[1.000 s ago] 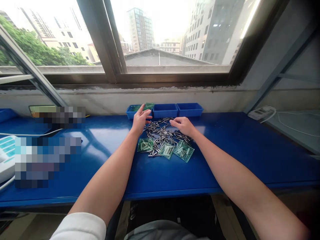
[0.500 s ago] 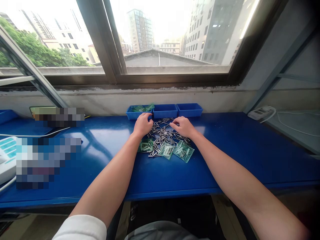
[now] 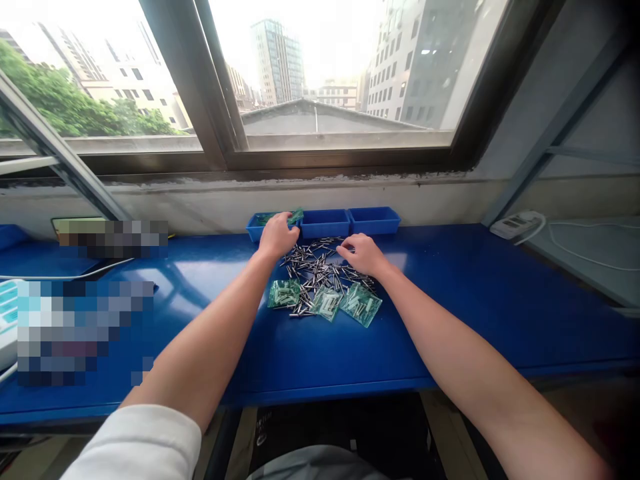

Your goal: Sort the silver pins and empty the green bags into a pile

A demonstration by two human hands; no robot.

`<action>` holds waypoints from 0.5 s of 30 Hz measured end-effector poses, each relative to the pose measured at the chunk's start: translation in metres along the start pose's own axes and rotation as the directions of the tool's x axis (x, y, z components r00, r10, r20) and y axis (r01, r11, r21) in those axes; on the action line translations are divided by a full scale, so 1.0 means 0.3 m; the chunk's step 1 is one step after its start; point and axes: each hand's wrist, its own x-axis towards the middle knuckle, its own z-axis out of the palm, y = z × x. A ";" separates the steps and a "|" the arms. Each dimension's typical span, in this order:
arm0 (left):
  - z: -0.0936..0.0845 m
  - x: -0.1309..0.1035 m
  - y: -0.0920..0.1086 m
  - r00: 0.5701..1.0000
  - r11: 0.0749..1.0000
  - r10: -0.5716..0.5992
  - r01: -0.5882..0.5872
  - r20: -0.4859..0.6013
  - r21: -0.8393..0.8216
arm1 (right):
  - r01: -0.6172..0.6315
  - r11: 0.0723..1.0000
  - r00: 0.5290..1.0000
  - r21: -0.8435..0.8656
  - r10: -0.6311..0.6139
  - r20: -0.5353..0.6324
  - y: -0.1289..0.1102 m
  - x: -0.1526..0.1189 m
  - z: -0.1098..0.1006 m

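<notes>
My left hand [image 3: 279,235] is at the front edge of the left blue bin [image 3: 255,233], its fingertips by the green plastic bags [image 3: 296,216] inside. Its thumb and forefinger look apart; the other fingers are partly hidden. Over the right side of a loose pile of metal pins [image 3: 320,270], my right hand [image 3: 364,255] hovers with curved fingers, thumb and forefinger apart. In front of the pile lie three green bags with pins inside: a left bag [image 3: 284,293], a middle bag [image 3: 328,304] and a right bag [image 3: 361,305].
Two more blue bins, a middle bin [image 3: 325,224] and a right bin [image 3: 374,221], stand against the wall under the window. On the blue table [image 3: 475,307], a power strip [image 3: 517,225] with a cable lies at the right. A white device [image 3: 9,320] is at the left edge beside blurred items.
My left hand has moved up and away from the pile to the left bin. My right hand stays over the pile's right side. The view has shifted slightly.
</notes>
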 end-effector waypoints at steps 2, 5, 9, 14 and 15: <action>0.013 0.047 -0.003 0.998 0.997 0.036 -0.040 0.059 0.071 | 0.002 1.000 1.000 -0.002 -0.002 -0.007 -0.002 0.000 0.000; 0.042 0.094 -0.016 0.982 0.979 0.072 -0.103 0.174 0.174 | 0.017 1.000 1.000 -0.003 -0.017 -0.015 -0.003 -0.001 0.003; 0.070 0.101 -0.031 0.961 0.964 0.068 -0.133 0.270 0.230 | 0.023 1.000 1.000 0.000 -0.023 -0.013 0.001 -0.001 0.008; 0.069 0.078 -0.026 0.963 0.948 0.060 -0.137 0.261 0.287 | 0.017 1.000 1.000 0.001 -0.017 -0.009 0.000 -0.002 0.008; 0.066 0.075 -0.022 0.964 0.941 0.048 -0.131 0.262 0.311 | 0.016 1.000 1.000 0.001 -0.016 -0.009 0.000 -0.003 0.007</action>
